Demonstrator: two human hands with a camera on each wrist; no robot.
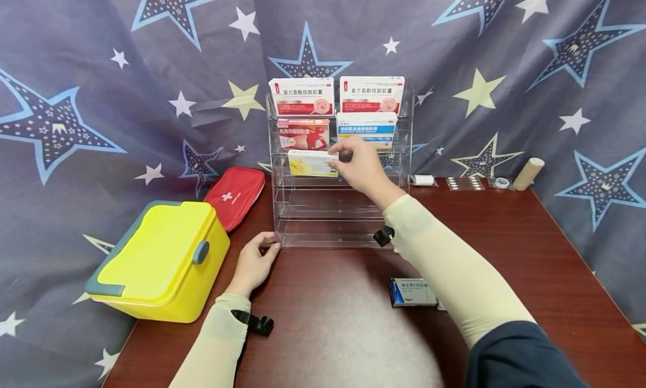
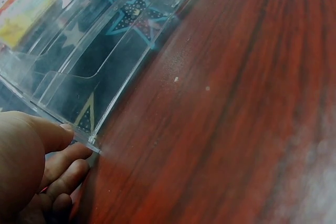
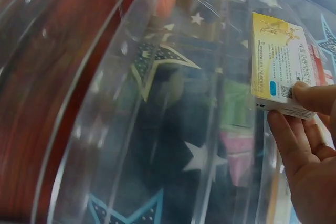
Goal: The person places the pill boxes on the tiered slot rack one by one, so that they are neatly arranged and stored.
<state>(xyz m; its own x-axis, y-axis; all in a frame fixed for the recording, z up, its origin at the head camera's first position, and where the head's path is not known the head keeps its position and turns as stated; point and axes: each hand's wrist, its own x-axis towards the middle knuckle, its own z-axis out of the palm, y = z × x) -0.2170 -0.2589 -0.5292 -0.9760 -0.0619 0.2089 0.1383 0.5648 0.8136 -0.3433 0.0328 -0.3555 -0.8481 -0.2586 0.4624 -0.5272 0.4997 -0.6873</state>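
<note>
A clear acrylic rack (image 1: 282, 208) stands at the back of the dark wooden table (image 1: 333, 320). Its top tiers hold red-and-white, red and blue-and-white medicine boxes. My right hand (image 1: 359, 166) pinches the right end of a yellow medicine box (image 1: 311, 164) that sits in the third tier on the left; the same box (image 3: 281, 66) and my fingers (image 3: 294, 140) fill the right wrist view. My left hand (image 1: 258, 259) rests on the table with its fingers touching the rack's lower left corner (image 2: 93, 141). A blue-and-white box (image 1: 413, 292) lies on the table under my right forearm.
A yellow lidded case (image 1: 161, 259) sits at the table's left edge with a red first-aid pouch (image 1: 234, 194) behind it. Small rolls of tape (image 1: 423, 180), a strip pack (image 1: 464, 183) and a beige bandage roll (image 1: 528, 173) lie at the back right. A star-patterned cloth hangs behind.
</note>
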